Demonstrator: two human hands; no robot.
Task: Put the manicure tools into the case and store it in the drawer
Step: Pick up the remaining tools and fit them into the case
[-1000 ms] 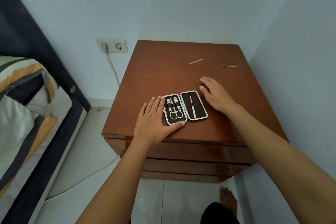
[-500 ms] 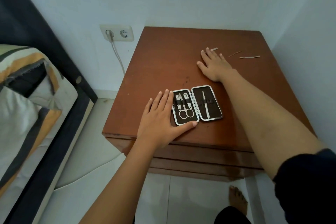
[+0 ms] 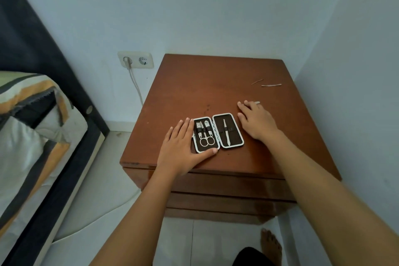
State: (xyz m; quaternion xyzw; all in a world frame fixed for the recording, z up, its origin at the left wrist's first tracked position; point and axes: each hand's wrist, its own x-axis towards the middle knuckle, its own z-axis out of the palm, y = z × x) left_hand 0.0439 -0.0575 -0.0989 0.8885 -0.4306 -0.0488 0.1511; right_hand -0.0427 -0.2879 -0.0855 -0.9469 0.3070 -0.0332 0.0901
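Observation:
The manicure case [image 3: 218, 132] lies open near the front edge of the brown nightstand [image 3: 216, 84]. Its left half holds small scissors and two clippers under straps; its right half holds one slim metal tool. My left hand [image 3: 183, 147] lies flat against the case's left side, thumb along its front edge. My right hand [image 3: 255, 121] rests just right of the case, fingers over a small metal tool [image 3: 257, 102] whose tip sticks out. Two thin tools [image 3: 271, 85] lie at the back right.
Shut drawer fronts [image 3: 226, 185] run below the nightstand top. A wall stands close on the right. A bed with a striped cover [image 3: 32, 127] is at the left, with a wall socket and cable [image 3: 135, 60] between. My bare foot [image 3: 271, 244] is on the floor.
My right hand reached to the back of the nightstand, then came back beside the case with one metal tool under its fingers. The left hand stayed on the case.

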